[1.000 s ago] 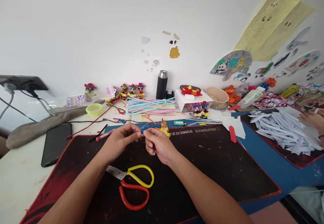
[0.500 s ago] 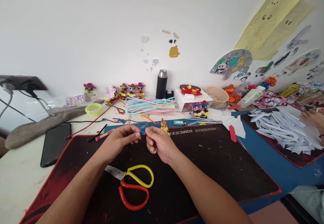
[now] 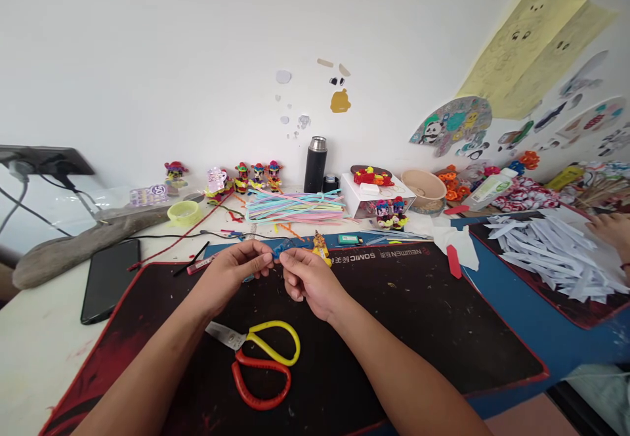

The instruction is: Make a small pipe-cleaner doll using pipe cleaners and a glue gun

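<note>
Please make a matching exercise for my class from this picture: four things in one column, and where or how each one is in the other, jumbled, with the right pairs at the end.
Things
1. scissors
2. black flask
3. small blue piece
4. white paper strips

Places and states
A. in a heap at the right of the view
B. pinched between the left hand and right hand
C. lying on the large dark mat
D. standing upright near the wall

Pairs: 1-C, 2-D, 3-B, 4-A

White table (image 3: 39, 344) with dark mat (image 3: 418, 318), flask (image 3: 315, 168), box (image 3: 351, 197), pastel strips (image 3: 295, 207).
</note>
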A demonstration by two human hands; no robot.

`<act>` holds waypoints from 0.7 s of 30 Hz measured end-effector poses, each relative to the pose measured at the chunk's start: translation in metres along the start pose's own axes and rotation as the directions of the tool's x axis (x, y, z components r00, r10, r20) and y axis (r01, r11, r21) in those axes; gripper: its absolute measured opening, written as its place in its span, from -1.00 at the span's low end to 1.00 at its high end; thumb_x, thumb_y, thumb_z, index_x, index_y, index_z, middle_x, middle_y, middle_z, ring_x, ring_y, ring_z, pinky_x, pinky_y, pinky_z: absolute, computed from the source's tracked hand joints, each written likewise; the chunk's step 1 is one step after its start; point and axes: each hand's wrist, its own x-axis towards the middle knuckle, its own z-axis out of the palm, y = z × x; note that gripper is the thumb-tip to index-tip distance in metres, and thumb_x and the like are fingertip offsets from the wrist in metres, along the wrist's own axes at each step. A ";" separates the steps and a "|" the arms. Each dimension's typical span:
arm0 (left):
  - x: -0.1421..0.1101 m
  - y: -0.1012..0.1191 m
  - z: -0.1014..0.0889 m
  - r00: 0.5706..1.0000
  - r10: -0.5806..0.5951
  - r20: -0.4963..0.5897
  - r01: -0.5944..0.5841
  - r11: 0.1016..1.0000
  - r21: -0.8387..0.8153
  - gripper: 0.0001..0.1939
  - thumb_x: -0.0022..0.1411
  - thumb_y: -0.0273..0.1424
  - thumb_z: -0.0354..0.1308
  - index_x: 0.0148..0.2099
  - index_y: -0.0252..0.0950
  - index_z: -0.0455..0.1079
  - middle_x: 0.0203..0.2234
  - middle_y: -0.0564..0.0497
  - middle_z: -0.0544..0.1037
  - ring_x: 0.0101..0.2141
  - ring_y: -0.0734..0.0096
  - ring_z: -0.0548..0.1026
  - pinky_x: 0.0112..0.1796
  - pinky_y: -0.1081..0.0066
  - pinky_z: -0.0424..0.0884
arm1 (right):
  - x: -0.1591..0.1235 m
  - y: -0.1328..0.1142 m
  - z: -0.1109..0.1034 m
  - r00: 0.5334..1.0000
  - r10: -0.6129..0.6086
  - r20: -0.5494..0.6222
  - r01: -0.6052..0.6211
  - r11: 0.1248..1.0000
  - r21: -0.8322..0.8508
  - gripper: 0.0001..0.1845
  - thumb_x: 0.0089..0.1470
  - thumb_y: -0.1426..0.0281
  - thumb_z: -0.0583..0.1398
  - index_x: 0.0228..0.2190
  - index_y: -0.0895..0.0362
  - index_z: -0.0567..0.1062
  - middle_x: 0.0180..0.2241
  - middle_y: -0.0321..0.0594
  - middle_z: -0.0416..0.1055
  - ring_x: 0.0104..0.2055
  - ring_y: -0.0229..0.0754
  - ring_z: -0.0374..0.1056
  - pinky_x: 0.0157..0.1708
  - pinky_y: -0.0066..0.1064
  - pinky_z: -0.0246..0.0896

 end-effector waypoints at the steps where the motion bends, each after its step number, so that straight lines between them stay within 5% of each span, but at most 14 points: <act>1: 0.000 0.000 0.000 1.000 0.004 0.008 -0.004 1.000 0.008 -0.62 0.13 -0.03 0.48 -0.28 -0.24 0.57 -0.49 0.04 0.56 -0.41 0.32 0.48 -0.35 0.36 0.38 | 0.000 0.000 0.000 1.000 -0.002 0.004 0.002 1.000 -0.002 -0.43 -0.08 -0.04 0.50 -0.33 0.09 0.44 -0.64 -0.53 0.24 -0.70 -0.39 0.09 -0.69 -0.46 -0.23; 21: 0.000 -0.004 0.000 0.997 0.043 0.065 -0.046 0.998 0.046 -0.69 0.21 -0.10 0.43 -0.28 -0.23 0.56 -0.45 0.05 0.56 -0.38 0.33 0.48 -0.31 0.34 0.38 | 0.004 0.008 -0.003 0.998 0.038 0.049 -0.041 0.998 0.057 -0.47 -0.06 0.02 0.50 -0.34 0.08 0.40 -0.69 -0.58 0.14 -0.70 -0.39 0.04 -0.66 -0.46 -0.26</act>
